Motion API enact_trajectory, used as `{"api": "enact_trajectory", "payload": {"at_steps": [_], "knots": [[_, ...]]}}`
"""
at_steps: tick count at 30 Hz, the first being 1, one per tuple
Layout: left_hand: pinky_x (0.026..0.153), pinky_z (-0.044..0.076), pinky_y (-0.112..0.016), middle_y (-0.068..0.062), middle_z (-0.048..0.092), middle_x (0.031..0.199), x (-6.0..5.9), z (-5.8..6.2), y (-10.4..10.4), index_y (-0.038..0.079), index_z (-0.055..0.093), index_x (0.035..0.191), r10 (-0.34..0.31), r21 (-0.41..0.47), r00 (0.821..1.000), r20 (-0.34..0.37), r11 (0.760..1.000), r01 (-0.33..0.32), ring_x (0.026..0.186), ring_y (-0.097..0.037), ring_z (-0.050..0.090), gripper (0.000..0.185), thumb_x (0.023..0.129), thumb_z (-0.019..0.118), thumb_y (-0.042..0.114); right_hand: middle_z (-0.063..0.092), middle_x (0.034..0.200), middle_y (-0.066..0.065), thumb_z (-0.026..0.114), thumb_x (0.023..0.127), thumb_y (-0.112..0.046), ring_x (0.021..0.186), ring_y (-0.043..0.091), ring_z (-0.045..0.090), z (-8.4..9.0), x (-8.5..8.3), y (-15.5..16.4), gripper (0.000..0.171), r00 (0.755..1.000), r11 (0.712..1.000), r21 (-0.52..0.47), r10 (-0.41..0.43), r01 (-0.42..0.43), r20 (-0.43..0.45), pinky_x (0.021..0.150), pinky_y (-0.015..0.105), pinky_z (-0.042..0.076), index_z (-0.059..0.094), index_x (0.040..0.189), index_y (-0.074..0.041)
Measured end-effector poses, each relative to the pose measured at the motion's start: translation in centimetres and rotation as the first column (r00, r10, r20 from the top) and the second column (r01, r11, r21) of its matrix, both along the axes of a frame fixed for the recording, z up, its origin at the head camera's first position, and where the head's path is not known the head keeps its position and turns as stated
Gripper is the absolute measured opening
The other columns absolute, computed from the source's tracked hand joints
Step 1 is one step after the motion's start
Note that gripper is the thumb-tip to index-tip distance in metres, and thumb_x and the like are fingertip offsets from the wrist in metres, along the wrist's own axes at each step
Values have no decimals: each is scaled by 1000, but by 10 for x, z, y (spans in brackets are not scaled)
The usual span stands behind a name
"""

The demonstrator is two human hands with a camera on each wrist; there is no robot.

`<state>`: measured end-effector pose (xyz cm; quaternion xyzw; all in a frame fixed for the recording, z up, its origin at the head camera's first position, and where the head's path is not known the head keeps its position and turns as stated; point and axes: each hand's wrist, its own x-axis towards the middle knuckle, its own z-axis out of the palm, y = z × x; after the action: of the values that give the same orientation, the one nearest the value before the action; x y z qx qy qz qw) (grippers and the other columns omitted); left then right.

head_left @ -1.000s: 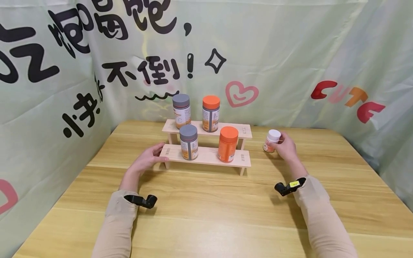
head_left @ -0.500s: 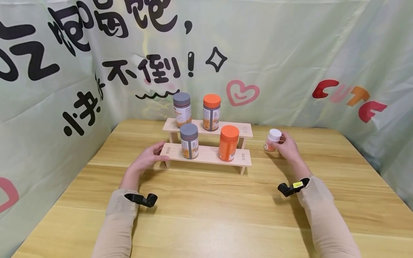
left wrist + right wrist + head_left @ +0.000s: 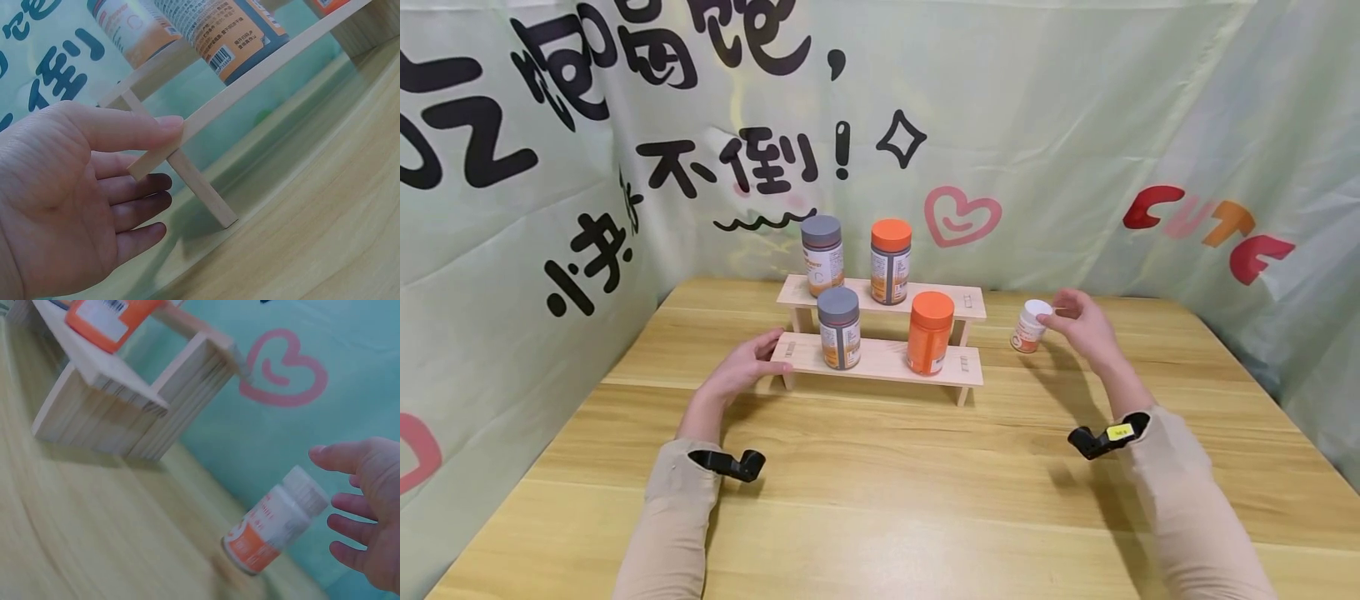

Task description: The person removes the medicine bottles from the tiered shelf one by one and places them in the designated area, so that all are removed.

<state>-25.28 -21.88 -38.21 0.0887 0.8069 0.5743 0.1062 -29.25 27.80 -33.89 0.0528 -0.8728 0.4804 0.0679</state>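
Note:
On the right of the table, a small white-capped pill bottle (image 3: 1028,328) with an orange-and-white label stands upright. My right hand (image 3: 1084,329) is just beside its cap, fingers loosely extended; in the right wrist view a gap shows between the thumb and the bottle (image 3: 272,525). A two-tier wooden display stand (image 3: 883,357) sits at the middle. My left hand (image 3: 737,367) grips the left end of its lower shelf, thumb along the front edge and fingers behind, as the left wrist view shows on the plank (image 3: 215,111).
The lower shelf bears a grey-capped bottle (image 3: 839,330) and an orange bottle (image 3: 931,335). On the upper shelf stand another grey-capped bottle (image 3: 823,257) and an orange-capped one (image 3: 891,262). A printed curtain (image 3: 1060,150) hangs behind the wooden table (image 3: 880,500).
My right hand has let go of the small white-capped pill bottle and moved a little to the right of it. The left hand has stayed on the stand.

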Motion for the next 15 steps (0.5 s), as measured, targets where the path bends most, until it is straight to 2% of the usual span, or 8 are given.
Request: {"api": "enact_trajectory", "payload": {"at_steps": [7,12,15], "knots": [[111,15,-45,-23,13,151,1,1,0,-7,14,145,-1,-14,1000,-5,1000,1,138,-35,15,82,85,66,12,41,135,29,61,90,-28,124,41,37,26,2,-5,70,1000,999,32,8,-8,-14,98,53,34,28,142,6],[111,15,-45,-23,13,151,1,1,0,-6,12,145,-7,-1,1000,-6,1000,7,137,-35,16,82,85,65,11,40,138,24,62,89,-35,127,37,35,46,3,-17,76,997,997,21,71,-71,29,101,54,31,25,145,-1],[111,16,-46,-24,13,151,0,0,0,-7,13,145,-7,4,1000,-12,1000,7,137,-36,16,82,85,65,10,40,139,21,62,88,-37,128,34,36,54,1,-26,77,992,994,25,109,-111,57,103,51,30,25,146,-3]]}}
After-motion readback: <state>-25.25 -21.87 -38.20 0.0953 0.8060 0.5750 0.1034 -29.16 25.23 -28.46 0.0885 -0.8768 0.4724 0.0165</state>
